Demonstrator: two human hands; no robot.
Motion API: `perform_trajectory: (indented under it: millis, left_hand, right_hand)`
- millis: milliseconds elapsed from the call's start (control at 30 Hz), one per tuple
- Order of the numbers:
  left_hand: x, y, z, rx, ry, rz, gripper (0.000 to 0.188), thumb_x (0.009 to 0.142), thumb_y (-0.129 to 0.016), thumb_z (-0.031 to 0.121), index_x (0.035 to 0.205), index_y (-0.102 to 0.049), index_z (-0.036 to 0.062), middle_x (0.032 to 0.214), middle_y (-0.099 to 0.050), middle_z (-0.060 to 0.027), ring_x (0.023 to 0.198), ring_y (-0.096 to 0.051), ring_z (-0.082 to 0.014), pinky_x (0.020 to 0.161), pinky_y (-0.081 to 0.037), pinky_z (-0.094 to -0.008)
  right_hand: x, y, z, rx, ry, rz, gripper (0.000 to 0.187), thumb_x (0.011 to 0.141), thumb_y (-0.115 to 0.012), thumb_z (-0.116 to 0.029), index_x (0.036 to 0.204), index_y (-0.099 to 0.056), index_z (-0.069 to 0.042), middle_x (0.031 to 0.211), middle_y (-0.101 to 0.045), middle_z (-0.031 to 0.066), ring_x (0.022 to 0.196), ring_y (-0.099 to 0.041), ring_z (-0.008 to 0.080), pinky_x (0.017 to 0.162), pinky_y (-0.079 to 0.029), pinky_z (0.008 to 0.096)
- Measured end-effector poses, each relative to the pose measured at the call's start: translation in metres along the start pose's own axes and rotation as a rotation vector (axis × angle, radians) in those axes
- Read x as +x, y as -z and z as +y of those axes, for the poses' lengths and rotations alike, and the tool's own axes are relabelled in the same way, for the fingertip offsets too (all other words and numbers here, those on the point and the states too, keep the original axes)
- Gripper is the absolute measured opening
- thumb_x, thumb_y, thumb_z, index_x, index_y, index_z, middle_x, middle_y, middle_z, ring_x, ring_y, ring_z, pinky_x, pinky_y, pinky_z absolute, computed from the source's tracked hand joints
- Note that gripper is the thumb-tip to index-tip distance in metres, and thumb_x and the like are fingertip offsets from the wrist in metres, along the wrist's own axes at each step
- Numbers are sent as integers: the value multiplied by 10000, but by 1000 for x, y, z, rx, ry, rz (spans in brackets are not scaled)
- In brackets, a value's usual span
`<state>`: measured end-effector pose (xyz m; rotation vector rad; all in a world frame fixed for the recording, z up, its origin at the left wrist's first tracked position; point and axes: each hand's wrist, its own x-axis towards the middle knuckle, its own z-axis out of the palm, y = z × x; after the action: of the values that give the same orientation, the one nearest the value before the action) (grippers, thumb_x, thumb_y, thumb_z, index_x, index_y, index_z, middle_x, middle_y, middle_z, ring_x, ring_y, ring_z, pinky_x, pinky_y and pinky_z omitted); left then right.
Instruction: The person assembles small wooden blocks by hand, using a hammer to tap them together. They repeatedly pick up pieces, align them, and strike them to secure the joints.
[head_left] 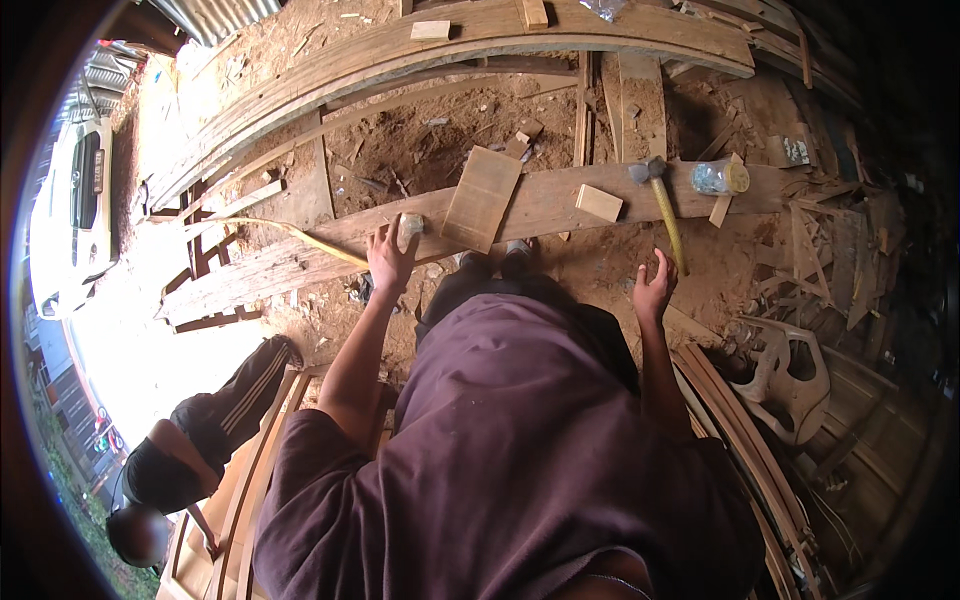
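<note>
My left hand (390,262) rests at the near edge of a long wooden plank (350,235). Its fingers and thumb are around a small pale, block-like piece (409,230), whose kind I cannot make out. My right hand (654,287) hangs in the air in front of the plank, fingers apart and holding nothing. Close by it is the yellow handle of a hammer (666,215), whose dark head lies on the plank. Between my hands a flat rectangular board (483,198) lies across the plank, with a small wood block (599,203) to its right.
A clear jar with a yellow lid (718,178) lies at the plank's right. A curved yellow strip (310,239) runs leftward. Beyond is another long beam (380,60). A broken plastic chair (785,380) and scrap wood lie right. Another person (190,440) bends at lower left.
</note>
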<state>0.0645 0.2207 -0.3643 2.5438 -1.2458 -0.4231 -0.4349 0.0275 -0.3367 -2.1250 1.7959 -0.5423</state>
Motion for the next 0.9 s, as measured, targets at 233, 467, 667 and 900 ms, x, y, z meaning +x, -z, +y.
perform_trajectory:
  millis: [233,467,667,900]
  left_hand:
    - [21,-35,4,-269,161,-94,494,859,-822,194,1309,-660,68,1259,-615,-307,1163,-630,-456,994,-532,-501]
    - [19,-40,-17,-363,118,-4,410,817,-841,195,1190,-716,80,996,-724,-184,978,-696,-395,899,-555,-500]
    - [22,-17,-17,-536,165,-169,401,846,-833,161,1219,-746,44,1024,-785,-170,882,-770,-301,843,-590,-388]
    - [20,46,17,-1330,265,-376,359,926,-802,30,1267,-715,-43,1061,-786,-107,973,-752,-157,881,-615,-313]
  right_hand:
    - [24,-1,-84,165,104,-159,397,951,-706,-67,1343,-644,-60,1324,-643,178,1307,-551,400,1139,-418,506]
    - [47,-58,-224,308,433,-453,364,947,-713,-78,1309,-681,-68,1262,-707,183,1195,-655,385,1044,-528,465]
    - [20,-150,-315,347,401,-924,522,954,-761,-147,1456,-623,-102,1305,-705,188,1133,-721,295,964,-586,408]
    - [22,-162,-344,607,281,-831,197,984,-728,-105,1169,-723,-37,983,-765,109,878,-738,199,857,-588,368]
